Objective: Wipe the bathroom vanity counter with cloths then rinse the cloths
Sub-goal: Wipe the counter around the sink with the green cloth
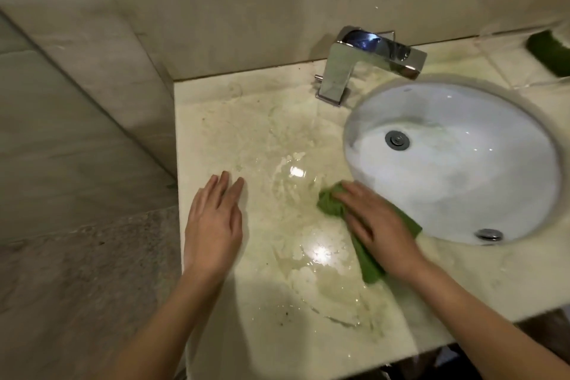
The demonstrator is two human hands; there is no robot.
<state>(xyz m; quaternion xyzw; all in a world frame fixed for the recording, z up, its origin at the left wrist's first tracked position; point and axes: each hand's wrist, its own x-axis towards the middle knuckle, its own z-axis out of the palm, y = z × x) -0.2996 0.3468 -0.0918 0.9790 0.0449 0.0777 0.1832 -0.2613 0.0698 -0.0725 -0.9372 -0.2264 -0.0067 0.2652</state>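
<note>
Pressed green cloth (368, 262) under flat-fingered right hand (379, 225), just left of sink basin (456, 182), long axis near-right to far-left. Rested left hand (212, 225) open, empty, on vanity counter (246, 120), farther left. Had wet patch (308, 225) between hands, nearer right.

Bathroom, marble counter (253, 133), basin (456, 194), chrome faucet (354, 65)

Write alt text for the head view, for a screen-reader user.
A person's right hand presses a green cloth onto the wet counter, beside the white sink basin. The left hand is spread flat near the counter's left edge, holding nothing. A chrome faucet stands behind.
</note>
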